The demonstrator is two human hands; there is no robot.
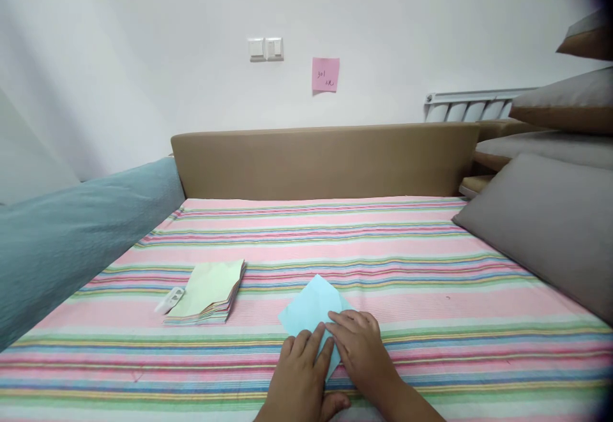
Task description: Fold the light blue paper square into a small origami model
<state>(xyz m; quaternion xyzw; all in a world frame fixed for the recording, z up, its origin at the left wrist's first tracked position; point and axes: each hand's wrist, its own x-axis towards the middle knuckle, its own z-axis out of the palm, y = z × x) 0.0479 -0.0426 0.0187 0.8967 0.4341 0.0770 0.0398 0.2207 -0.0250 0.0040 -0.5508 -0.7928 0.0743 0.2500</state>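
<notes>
A light-blue square of paper (311, 301) lies on the striped cloth in front of me, turned so one corner points away. A crease or folded edge runs along its right side. My left hand (301, 371) rests on the near left part of the paper, fingers stretched out over it and thumb apart. From the right, my right hand (359, 345) lies over the paper's right side, its fingers extended and pressing down near the left fingertips. Both hands cover the paper's near part, so its folds there are partly hidden.
A stack of coloured paper sheets (208, 291), pale green on top, lies to the left beside a small white object (170, 299). Grey cushions (541, 230) pile up at the right. A brown backrest (325, 163) closes the far side, and a blue-green covered armrest (96, 224) the left.
</notes>
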